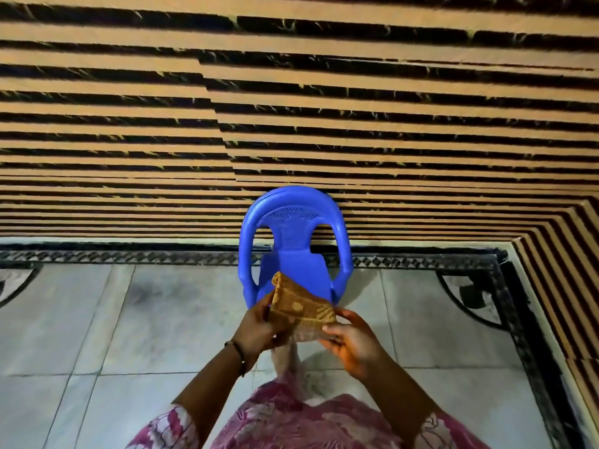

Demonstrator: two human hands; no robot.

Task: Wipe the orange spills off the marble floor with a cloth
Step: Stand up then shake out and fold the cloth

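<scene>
While both hands, left hand (259, 325) and right hand (351, 340), pinch it, the folded brown patterned cloth (299, 307) is held above the marble floor (113, 335) before a blue chair (296, 241).

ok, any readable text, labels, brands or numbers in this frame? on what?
None readable.
Cloth, held by left hand and right hand: woven pattern only, no lettering.
Blue plastic chair: no brand visible.
Striped wall and floor tiles: no text.
</scene>
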